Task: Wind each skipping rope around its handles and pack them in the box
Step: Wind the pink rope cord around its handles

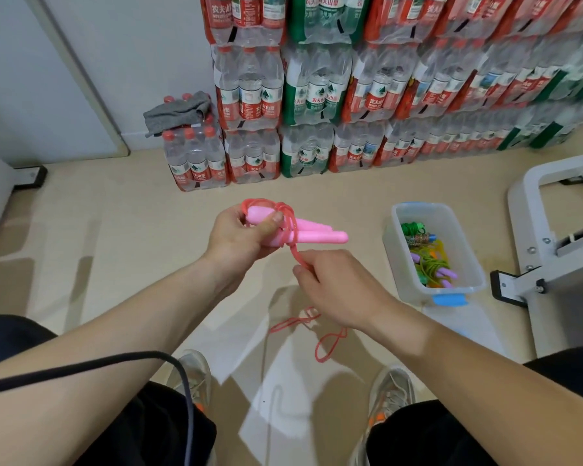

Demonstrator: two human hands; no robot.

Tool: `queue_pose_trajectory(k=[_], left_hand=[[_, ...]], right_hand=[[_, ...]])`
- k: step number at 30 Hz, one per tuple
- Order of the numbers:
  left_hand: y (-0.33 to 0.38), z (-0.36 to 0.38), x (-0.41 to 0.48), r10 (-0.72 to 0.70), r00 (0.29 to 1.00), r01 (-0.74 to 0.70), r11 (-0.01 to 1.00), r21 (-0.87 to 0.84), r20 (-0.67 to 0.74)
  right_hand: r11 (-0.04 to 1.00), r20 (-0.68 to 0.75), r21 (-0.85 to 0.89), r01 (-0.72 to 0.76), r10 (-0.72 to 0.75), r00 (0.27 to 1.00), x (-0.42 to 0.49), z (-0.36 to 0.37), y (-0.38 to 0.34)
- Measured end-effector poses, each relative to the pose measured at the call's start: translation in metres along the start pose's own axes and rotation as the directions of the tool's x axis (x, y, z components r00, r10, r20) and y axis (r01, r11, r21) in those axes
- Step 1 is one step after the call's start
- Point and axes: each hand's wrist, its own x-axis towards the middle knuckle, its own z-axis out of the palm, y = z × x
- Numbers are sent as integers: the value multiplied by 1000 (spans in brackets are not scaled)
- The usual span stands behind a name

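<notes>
Left hand [239,238] grips two pink plastic skipping-rope handles [312,234] at centre frame; right hand [337,290] just below pinches the red cord [297,255]; clear plastic box [468,264] well right, bare floor between

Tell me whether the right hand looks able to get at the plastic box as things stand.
Probably yes: the plastic box stands open beside the right hand, nothing between, though that hand pinches the rope.

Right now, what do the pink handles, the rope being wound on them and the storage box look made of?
Pink handles: smooth moulded plastic, matte with a soft sheen, seemingly rigid. Red rope: thin flexible cord, probably PVC or rubber; it bends easily and falls in loose loops. Storage box: translucent whitish plastic, going by its frosted walls; the blue clip looks like opaque plastic.
</notes>
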Motion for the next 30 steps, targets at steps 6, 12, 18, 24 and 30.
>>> queue_pose_trajectory(k=[6,12,18,24,30], left_hand=[[-17,2,2,132,990,-141,943,300,52],[-7,4,-3,-5,995,-14,982,188,100],[2,6,-10,-159,954,105,971,213,254],[19,9,-21,-359,804,291,933,213,474],[28,0,-23,-271,741,317,948,36,614]], right_hand=[[1000,-67,-16,-15,14,998,10,-28,5],[952,72,307,-13,-10,997,18,-56,20],[886,78,462,21,-64,995,19,-78,31],[769,152,639,-3,-122,981,17,-82,34],[682,78,730,-45,-18,997,19,-73,48]])
